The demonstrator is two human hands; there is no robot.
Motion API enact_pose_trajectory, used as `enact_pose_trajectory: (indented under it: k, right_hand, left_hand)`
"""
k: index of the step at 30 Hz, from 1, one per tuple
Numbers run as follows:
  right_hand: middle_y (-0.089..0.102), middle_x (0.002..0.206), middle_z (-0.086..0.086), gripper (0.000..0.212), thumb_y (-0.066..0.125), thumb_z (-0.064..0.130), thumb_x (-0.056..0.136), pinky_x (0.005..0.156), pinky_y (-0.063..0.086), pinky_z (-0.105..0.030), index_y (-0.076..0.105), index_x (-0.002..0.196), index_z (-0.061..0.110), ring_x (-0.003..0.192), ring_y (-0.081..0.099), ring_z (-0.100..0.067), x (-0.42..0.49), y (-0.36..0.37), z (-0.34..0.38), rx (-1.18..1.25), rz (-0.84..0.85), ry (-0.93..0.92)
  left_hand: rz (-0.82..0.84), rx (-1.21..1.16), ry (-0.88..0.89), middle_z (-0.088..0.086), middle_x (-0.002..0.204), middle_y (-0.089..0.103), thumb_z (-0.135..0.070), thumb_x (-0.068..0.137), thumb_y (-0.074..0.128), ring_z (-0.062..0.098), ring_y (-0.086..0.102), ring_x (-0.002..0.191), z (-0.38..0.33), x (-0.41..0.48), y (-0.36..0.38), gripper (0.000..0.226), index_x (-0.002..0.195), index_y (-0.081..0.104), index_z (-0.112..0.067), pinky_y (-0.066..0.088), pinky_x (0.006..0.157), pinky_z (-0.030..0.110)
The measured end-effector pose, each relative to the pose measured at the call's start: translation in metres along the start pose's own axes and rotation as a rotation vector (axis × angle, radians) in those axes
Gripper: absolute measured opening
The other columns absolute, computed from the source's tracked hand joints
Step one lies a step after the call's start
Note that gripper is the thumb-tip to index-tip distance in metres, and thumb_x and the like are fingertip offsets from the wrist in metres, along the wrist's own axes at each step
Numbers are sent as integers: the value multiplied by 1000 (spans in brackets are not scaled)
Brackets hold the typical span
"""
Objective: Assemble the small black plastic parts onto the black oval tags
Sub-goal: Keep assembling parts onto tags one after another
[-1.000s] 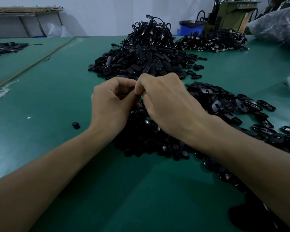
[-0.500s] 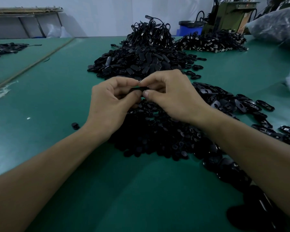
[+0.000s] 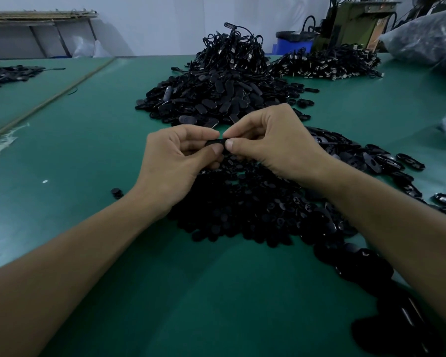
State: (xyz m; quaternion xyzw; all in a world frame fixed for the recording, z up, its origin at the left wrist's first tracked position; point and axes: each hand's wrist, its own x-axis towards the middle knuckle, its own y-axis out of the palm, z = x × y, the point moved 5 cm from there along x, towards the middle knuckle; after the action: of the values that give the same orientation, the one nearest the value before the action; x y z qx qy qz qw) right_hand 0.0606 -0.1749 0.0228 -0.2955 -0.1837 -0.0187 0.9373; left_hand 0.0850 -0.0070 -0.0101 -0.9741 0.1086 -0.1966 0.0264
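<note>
My left hand and my right hand meet above the table, both pinching one black oval tag between thumb and forefinger. The tag lies roughly level, edge-on to me. Whether a small part sits in it is hidden by my fingertips. Below my hands lies a heap of small black plastic parts. Loose oval tags spread to the right of it.
A big pile of black tags rises behind my hands, topped by black cords. Another cord pile lies at the back right. One stray black part sits left on the green table. Plastic bags stand at the right edge.
My right hand has lifted off the small-parts heap and drawn level with the left. The tag, hidden at first, now shows between both thumbs and forefingers.
</note>
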Motion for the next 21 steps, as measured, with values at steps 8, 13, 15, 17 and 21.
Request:
enact_pose_trajectory:
  k: [8,13,15,17,21]
  right_hand:
    - [74,74,6,5,77,16,84,67,53,-16,77,87,20,68,69,-1,1,-1,6,-33,-14,-50]
    - [75,73,-4,6,78,10,84,67,58,-23,77,88,15,66,72,-15,2,-2,1,61,64,-39]
    - [75,74,-5,6,79,9,84,66,57,-21,77,90,12,66,72,-16,2,-2,-1,69,74,-35]
    - [75,73,-4,6,79,10,83,66,57,-22,78,90,11,66,72,-15,2,-2,-1,54,72,-35]
    - [74,70,5,7,79,13,82,69,59,-27,78,85,19,66,71,-8,2,-2,0,-11,41,-38]
  left_hand:
    - [-6,-17,13,1,73,77,-1,83,78,12,74,65,-4,0,-1,17,89,72,-16,56,64,17]
    - [5,-47,-42,6,75,77,-3,82,79,14,74,66,1,0,-2,15,93,73,-12,57,66,18]
    - [10,-46,-55,7,77,77,-3,82,79,15,74,67,3,1,-1,15,94,74,-11,58,67,19]
    - [15,-45,-59,7,78,78,-2,83,78,15,74,67,3,1,0,16,95,73,-10,58,68,20]
    - [28,-17,-35,5,78,78,0,84,77,15,75,68,1,1,1,15,93,73,-11,58,68,19]
